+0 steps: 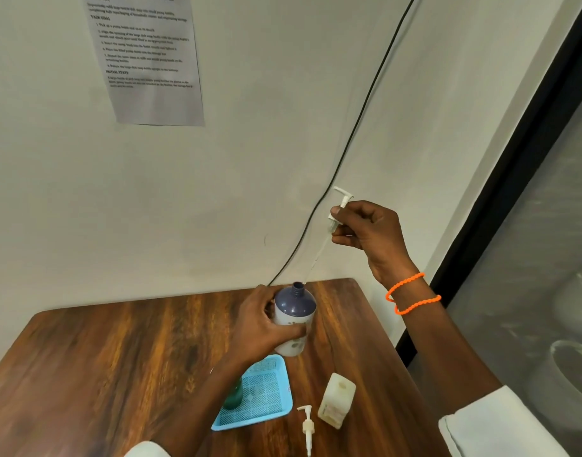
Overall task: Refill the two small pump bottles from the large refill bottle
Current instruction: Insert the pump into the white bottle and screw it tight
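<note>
head view, looking down on a dark wood-grain counter with rounded corners, set against a pale wall. a printed sheet is fixed to the wall at upper left; its text is too blurred to read. a black cable runs down the wall to the counter's back edge. at right stands a dark-framed glass panel.

left hand: fingers and thumb wrapped round the body of a white bottle with a dark blue shoulder, held upright above the counter's rear part, neck open.

right hand: raised in front of the wall, thumb and fingers pinching the collar of a white pump head. its thin dip tube slopes down, the lower end at the bottle's open neck. two orange bands circle the wrist.

near the front edge lies a blue mesh tray. a green bottle stands at its left side, partly hidden by the left forearm. just right of the tray stands a cream square bottle, top open. a second pump head lies flat on the counter between tray and square bottle, tube toward the front.
</note>
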